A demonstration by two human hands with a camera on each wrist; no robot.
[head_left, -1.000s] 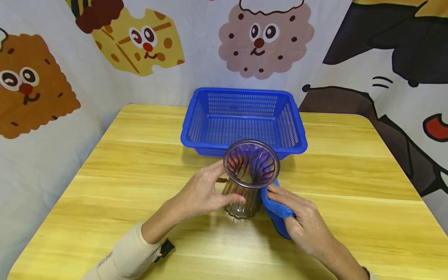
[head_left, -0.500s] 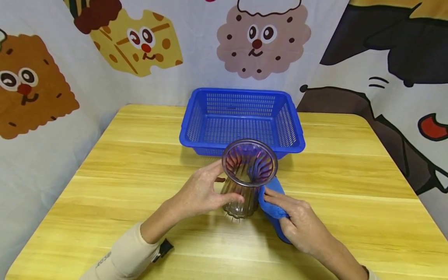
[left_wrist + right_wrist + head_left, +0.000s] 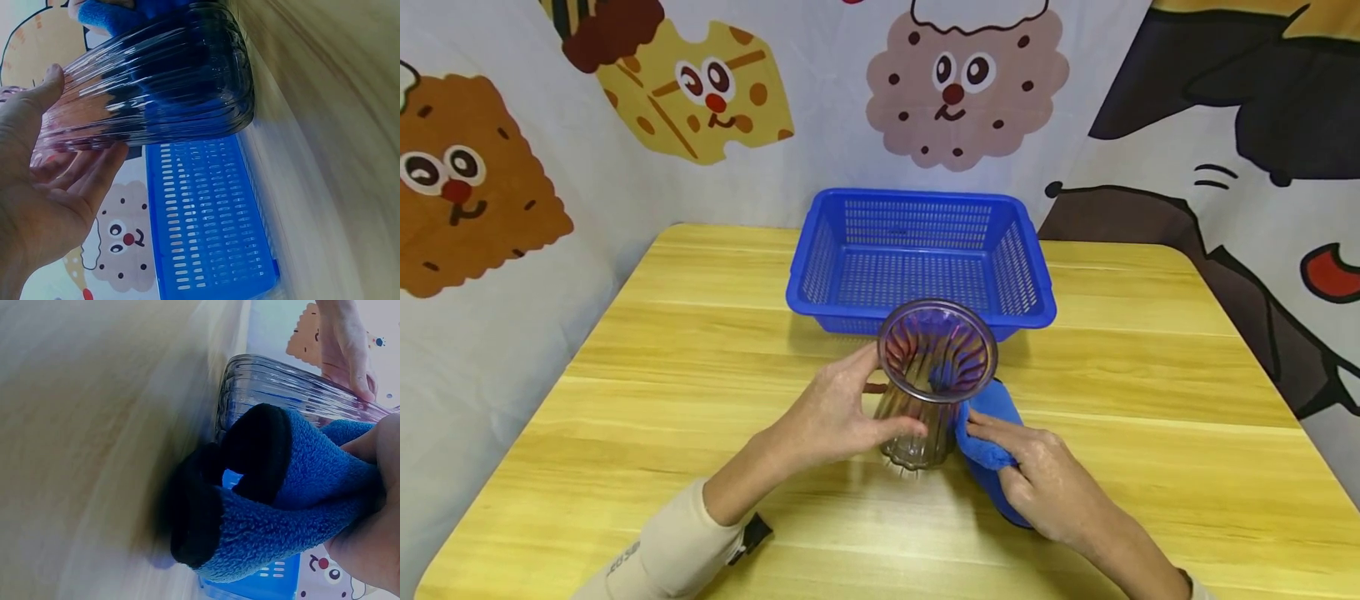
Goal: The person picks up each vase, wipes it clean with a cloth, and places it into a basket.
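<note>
A ribbed, see-through glass vase (image 3: 917,442) with a flared purplish rim stands tilted over the table in the head view. My left hand (image 3: 827,412) grips its left side, thumb across the front and fingers round the back. In the left wrist view the vase's thick base (image 3: 234,81) is right at the tabletop. My right hand (image 3: 1048,479) pinches a folded blue cloth (image 3: 988,454) against the vase's right side. Dark edging (image 3: 203,519) on the cloth's loose folds shows in the right wrist view. The glass hides part of my left fingers.
A blue slotted plastic basket (image 3: 925,195) sits behind the vase, its front rim partly overlapped by the vase's mouth. The wood-grain table (image 3: 662,350) ends at a cloth backdrop (image 3: 827,100) printed with cartoon food. A dark strap piece (image 3: 754,533) hangs by my left sleeve.
My right hand and the blue cloth have shifted slightly left, and more of the cloth shows behind the fingers. The left hand and vase stay nearly where they were.
</note>
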